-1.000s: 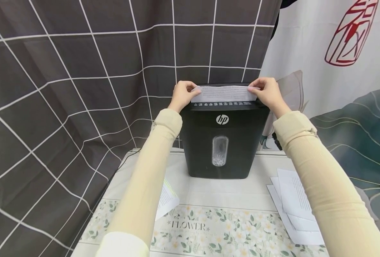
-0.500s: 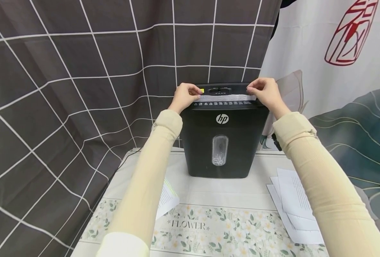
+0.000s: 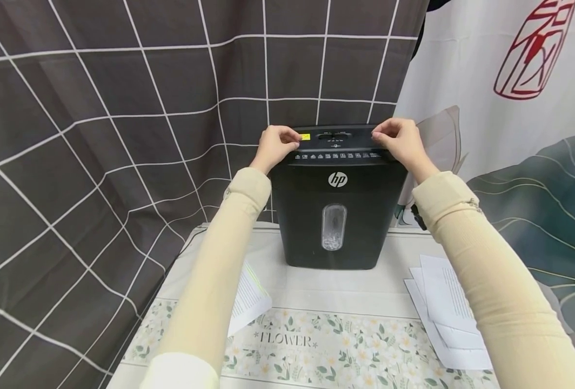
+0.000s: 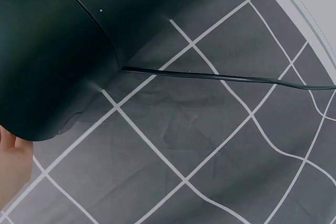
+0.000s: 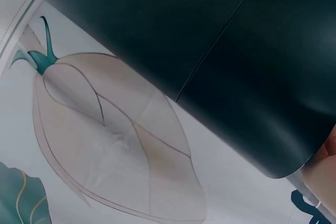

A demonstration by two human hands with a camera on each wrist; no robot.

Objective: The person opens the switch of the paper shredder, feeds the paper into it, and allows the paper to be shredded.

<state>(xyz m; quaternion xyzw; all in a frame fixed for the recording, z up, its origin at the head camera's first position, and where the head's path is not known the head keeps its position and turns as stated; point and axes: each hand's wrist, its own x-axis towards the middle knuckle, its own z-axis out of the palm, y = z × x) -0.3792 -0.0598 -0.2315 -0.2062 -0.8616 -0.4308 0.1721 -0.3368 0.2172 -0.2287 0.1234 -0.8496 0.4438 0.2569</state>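
A black HP paper shredder [image 3: 307,216] stands upright at the back of the table, paper scraps visible through its small window [image 3: 333,229]. My left hand [image 3: 274,147] is at the left end of its top, beside a yellow label [image 3: 305,137], fingers loosely bent with nothing between them. At the right end hovers my right hand [image 3: 400,141], thumb near the fingertips and no paper in them. No sheet shows above the slot. Both wrist views show mostly the shredder's dark sides, with only part of the left hand [image 4: 14,167] and right hand [image 5: 321,177] at the edges.
Printed sheets [image 3: 251,302] lie left of centre, partly behind the left sleeve. More papers [image 3: 445,308] are stacked at right. A dark cord [image 4: 210,76] runs from the shredder's left side. Dark gridded curtain [image 3: 171,81] hangs behind and left.
The printed sheet that both hands held at the slot has sunk into the shredder and out of sight. The hands stay almost in place, now without paper.
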